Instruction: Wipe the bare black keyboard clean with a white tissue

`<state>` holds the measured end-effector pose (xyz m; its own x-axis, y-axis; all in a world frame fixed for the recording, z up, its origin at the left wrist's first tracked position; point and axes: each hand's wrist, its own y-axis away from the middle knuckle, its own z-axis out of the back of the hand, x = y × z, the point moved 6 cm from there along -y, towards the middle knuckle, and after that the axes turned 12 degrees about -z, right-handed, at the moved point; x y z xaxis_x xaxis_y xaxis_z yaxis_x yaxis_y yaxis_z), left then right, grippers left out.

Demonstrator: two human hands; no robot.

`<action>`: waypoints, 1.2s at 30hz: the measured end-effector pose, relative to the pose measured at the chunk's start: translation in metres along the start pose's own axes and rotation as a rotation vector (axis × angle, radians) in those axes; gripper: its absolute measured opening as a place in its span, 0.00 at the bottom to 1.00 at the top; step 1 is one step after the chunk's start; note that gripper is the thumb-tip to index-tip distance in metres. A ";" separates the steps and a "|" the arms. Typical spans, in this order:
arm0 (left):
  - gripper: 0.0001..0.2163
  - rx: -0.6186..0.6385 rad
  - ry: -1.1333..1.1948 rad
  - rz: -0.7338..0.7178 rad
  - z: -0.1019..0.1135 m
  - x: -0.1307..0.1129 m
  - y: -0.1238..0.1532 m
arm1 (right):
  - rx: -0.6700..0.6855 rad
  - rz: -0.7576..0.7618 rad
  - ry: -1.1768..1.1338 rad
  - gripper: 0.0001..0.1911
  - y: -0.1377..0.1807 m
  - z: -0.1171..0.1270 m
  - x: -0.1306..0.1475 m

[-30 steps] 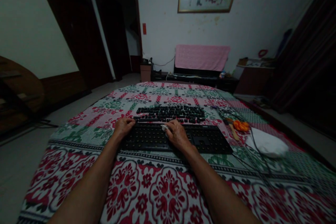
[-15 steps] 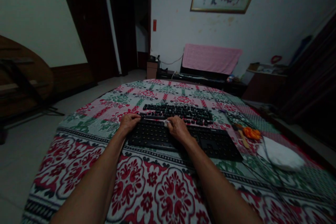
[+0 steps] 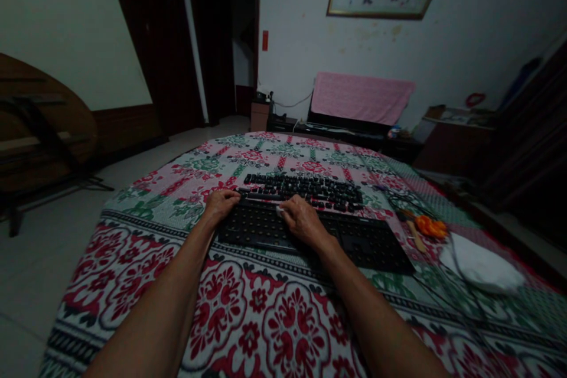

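A black keyboard [image 3: 370, 245] with its keycaps off lies on the patterned cloth, its bare key posts showing. My left hand [image 3: 221, 205] is closed, its thumb and fingertips pinching the keyboard's far left corner. Over the middle of the far edge, my right hand [image 3: 302, 218] presses a small white wipe [image 3: 280, 208] against the keyboard, and its fingers partly hide the wipe. Just beyond the keyboard, loose black keycaps [image 3: 305, 184] lie in rows.
The patterned cloth [image 3: 248, 307] covers the surface. To the right lie an orange bundle [image 3: 430, 227], a wooden handle [image 3: 416, 237], black cables [image 3: 460, 271] and a white cloth-like item [image 3: 482, 266]. Beyond, a pink towel [image 3: 361, 96] drapes over a dark screen-like object.
The whole view has shifted slightly, so things appear a little further right. Both hands keep their places on the keyboard, and the right hand still holds the wipe.
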<state>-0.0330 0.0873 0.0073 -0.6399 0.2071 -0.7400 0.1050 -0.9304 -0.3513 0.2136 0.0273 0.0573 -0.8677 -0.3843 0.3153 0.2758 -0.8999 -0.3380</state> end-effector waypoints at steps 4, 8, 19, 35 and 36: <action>0.11 0.015 -0.112 -0.067 0.002 -0.009 0.001 | -0.008 -0.003 0.028 0.11 0.002 -0.005 0.008; 0.11 0.063 -0.204 -0.243 0.004 -0.029 0.004 | 0.015 -0.001 0.016 0.10 0.003 -0.003 0.008; 0.11 0.230 -0.162 -0.437 -0.005 -0.046 0.008 | -0.015 0.013 -0.051 0.10 0.001 -0.003 0.003; 0.12 0.210 -0.135 -0.445 -0.007 -0.044 0.010 | -0.014 0.084 -0.046 0.10 0.002 -0.001 0.021; 0.12 0.209 -0.132 -0.442 -0.006 -0.045 0.010 | -0.003 0.111 -0.042 0.10 0.002 -0.004 0.025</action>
<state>0.0017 0.0707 0.0333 -0.6812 0.5672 -0.4630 -0.3436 -0.8060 -0.4819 0.1905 0.0167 0.0613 -0.8136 -0.4899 0.3131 0.3680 -0.8508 -0.3751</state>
